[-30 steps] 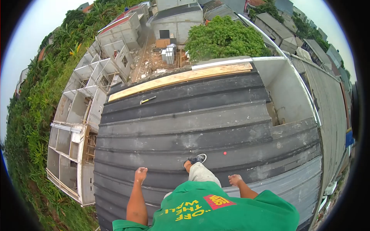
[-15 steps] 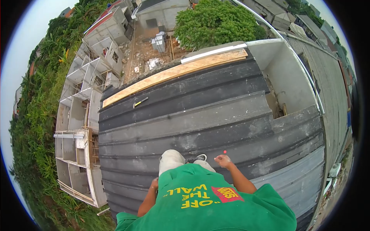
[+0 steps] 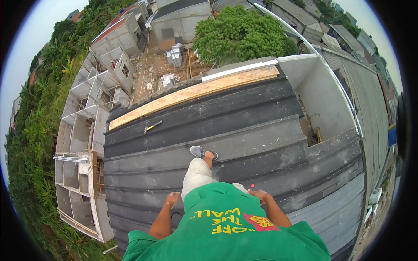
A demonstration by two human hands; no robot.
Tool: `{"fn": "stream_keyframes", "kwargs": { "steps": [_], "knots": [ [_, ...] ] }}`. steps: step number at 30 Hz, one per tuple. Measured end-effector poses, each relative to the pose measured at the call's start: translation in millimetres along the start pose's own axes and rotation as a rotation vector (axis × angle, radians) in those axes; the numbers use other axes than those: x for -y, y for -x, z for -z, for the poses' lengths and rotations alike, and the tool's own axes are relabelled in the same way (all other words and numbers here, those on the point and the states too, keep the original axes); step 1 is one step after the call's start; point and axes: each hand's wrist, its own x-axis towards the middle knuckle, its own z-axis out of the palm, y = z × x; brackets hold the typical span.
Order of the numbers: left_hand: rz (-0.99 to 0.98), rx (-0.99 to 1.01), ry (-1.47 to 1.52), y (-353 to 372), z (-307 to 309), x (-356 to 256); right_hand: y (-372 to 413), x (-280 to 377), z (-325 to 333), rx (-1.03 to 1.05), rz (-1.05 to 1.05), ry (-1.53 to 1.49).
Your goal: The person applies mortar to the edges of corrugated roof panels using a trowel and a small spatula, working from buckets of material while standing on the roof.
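My left hand hangs beside my left thigh, over the dark roof sheets. Its fingers are loosely apart and nothing shows in them. My right hand is at my right hip, its loose fingers pointing inward and partly hidden by the green shirt. I see nothing held there. A small red spot shows on the roof just past those fingers. Ahead of me, a hammer with a yellow and black handle lies on the ribbed roof. One shoe is planted forward on the sheets.
A long wooden board lies along the far roof edge, beside a white strip. A notch opens in the roof at right. Unfinished walls stand below at left, and a leafy tree rises beyond the edge.
One leg has swung forward and its shoe now rests on the roof. My left hand has come out from beside the shirt. The hammer and roof appear lower in view.
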Motion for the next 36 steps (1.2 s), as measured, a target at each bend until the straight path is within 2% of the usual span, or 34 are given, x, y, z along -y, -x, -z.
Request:
{"fn": "stream_keyframes", "kwargs": {
  "steps": [1, 2, 4, 7, 9, 11, 13, 15, 20, 23, 27, 30, 32, 33, 35, 36],
  "knots": [
    [-0.013, 0.013, -0.017, -9.6, -3.8, -11.5, -6.2, 16.8, 0.4, 0.095, -0.064, 0.061],
    [0.001, 0.035, -0.011, -22.6, -10.0, -16.3, -8.2, 34.1, 0.5, 0.084, -0.066, 0.036],
    [0.007, 0.076, -0.016, -45.8, -16.2, -30.3, -9.6, 74.1, 2.6, 0.062, 0.075, 0.482],
    [0.016, 0.101, -0.001, -75.1, -19.4, -70.0, 39.3, 155.8, 15.8, 0.107, -0.049, 0.522],
    [0.039, 0.055, -0.02, -86.2, -11.6, -101.5, -4.7, 183.2, 35.1, 0.165, -0.124, 0.617],
    [0.087, 0.027, 0.018, -102.2, -1.6, -129.5, -34.6, 208.5, 49.5, 0.189, -0.051, 0.592],
    [0.022, -0.024, 0.127, -134.9, 9.8, -140.5, -50.0, 261.7, 64.7, 0.153, -0.063, 0.619],
    [0.048, -0.075, 0.18, -153.0, 19.9, -165.6, -60.7, 319.2, 83.2, 0.093, -0.072, 0.635],
    [0.065, -0.045, 0.274, -175.7, 51.5, -226.0, -71.4, 435.1, 118.1, -0.141, 0.029, 0.38],
    [0.045, -0.034, 0.342, -193.0, 74.6, -262.2, -76.5, 480.7, 134.6, -0.214, 0.12, 0.265],
    [0.029, -0.114, 0.491, -209.1, 105.6, -296.6, -64.2, 509.9, 153.2, -0.345, 0.128, 0.31],
    [-0.024, -0.149, 0.579, -214.2, 125.5, -304.3, -89.5, 515.6, 181.1, -0.341, 0.024, 0.451],
    [-0.057, -0.179, 0.634, -213.4, 131.3, -300.2, -122.7, 525.9, 203.4, 0.118, 0.23, 1.863],
    [-0.067, -0.175, 0.615, -213.9, 131.7, -294.9, -111.4, 542.9, 194.9, 0.118, 0.23, 1.884],
    [-0.061, -0.179, 0.618, -208.7, 128.3, -291.4, -80.8, 587.1, 172.4, -0.225, 0.037, 0.971],
    [0.02, -0.165, 0.657, -198.5, 126.8, -293.0, -94.1, 606.4, 174.4, -0.165, 0.106, 1.111]
  ]
}}
